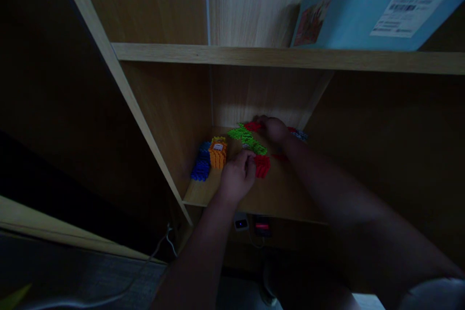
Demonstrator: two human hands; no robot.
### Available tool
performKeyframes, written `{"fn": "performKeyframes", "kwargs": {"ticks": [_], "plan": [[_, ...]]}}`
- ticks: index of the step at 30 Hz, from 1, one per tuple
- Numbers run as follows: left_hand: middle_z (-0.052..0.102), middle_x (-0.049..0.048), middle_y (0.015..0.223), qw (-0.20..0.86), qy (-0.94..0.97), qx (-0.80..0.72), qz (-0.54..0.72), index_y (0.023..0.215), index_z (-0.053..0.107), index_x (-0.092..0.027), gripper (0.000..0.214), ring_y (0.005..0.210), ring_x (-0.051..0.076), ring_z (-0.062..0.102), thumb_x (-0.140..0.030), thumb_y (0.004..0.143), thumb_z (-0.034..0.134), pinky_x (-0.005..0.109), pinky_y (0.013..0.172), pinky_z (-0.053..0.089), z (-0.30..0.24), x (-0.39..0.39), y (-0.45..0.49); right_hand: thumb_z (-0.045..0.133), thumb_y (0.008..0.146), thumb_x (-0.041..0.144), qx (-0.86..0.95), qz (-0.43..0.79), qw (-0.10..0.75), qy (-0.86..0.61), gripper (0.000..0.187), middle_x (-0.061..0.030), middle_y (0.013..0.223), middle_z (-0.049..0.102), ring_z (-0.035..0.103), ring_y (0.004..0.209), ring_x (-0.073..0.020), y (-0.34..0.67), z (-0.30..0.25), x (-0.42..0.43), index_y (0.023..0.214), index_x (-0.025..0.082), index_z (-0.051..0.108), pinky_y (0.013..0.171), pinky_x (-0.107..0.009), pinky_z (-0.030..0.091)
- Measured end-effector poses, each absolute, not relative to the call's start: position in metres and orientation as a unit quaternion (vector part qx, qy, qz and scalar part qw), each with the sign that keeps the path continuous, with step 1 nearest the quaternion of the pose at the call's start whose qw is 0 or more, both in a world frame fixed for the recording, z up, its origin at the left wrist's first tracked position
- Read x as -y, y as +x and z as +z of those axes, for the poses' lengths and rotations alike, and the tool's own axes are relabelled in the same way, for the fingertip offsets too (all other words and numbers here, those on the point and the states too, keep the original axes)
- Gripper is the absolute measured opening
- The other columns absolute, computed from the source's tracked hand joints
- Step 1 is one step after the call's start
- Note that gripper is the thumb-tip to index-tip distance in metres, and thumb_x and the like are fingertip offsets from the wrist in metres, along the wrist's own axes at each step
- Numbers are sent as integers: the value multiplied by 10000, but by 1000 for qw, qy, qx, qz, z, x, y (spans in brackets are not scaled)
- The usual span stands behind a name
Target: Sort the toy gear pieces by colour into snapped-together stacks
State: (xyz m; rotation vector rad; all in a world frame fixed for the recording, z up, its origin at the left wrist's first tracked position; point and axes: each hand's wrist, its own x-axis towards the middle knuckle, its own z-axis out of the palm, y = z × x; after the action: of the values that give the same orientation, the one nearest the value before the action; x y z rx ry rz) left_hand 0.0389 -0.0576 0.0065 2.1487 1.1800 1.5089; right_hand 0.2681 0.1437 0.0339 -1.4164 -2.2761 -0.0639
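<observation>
Both my hands reach into a low wooden shelf compartment (276,198). My left hand (238,174) is curled closed, its fingertips against a red plastic block (262,165). My right hand (273,128) rests farther back, fingers bent over another red piece (252,126) beside a flat green lattice piece (247,138). An orange block (218,152) with a small white label and a blue block (201,164) stand at the left of the compartment. The scene is dim, so the grip of each hand is hard to make out.
A blue box (366,9) with a white label sits on the shelf above. A slanted wooden side panel (123,87) bounds the compartment on the left. Below the shelf, small devices with lit indicators (254,225) and a cable (160,249) lie on the floor.
</observation>
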Motion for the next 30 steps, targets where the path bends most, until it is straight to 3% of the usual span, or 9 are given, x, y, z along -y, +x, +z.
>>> {"fn": "performKeyframes", "kwargs": {"ticks": [9,15,20,24,30], "plan": [[784,52,1022,126,739,-406,522,1097,656,-228,157,947,214,759,-140,1035,541,339,882,589,6,58,39,680,943,273,808,-26,237,-539,207,-109,1077,828,739,907,-258,286,26,-119,1099,187,786,835,-328,528],[788,58,1027,125,740,-405,523,1096,659,-223,154,937,219,759,-144,1029,545,344,865,585,5,57,39,677,939,263,818,-23,250,-518,234,-101,1079,823,717,883,-226,281,21,-107,1136,170,763,822,-300,511],[787,57,1022,130,740,-402,524,1104,659,-221,157,928,215,757,-150,1041,534,342,865,578,5,56,39,660,925,188,851,-7,236,-470,286,-84,1130,821,736,953,-223,268,17,-106,1190,177,767,886,-301,531],[783,58,1029,133,740,-400,523,1106,658,-220,158,935,214,753,-143,1036,539,339,861,576,5,57,39,633,906,88,886,-23,189,-424,488,-134,1412,734,700,1232,-254,258,18,-107,1377,171,732,1082,-344,506],[786,58,1010,132,742,-397,523,1087,659,-221,157,928,211,757,-136,1032,539,338,870,584,6,57,40,616,1045,262,887,-52,112,-445,428,-195,1489,656,665,1309,-268,251,20,-112,1444,136,703,1143,-329,485]]}}
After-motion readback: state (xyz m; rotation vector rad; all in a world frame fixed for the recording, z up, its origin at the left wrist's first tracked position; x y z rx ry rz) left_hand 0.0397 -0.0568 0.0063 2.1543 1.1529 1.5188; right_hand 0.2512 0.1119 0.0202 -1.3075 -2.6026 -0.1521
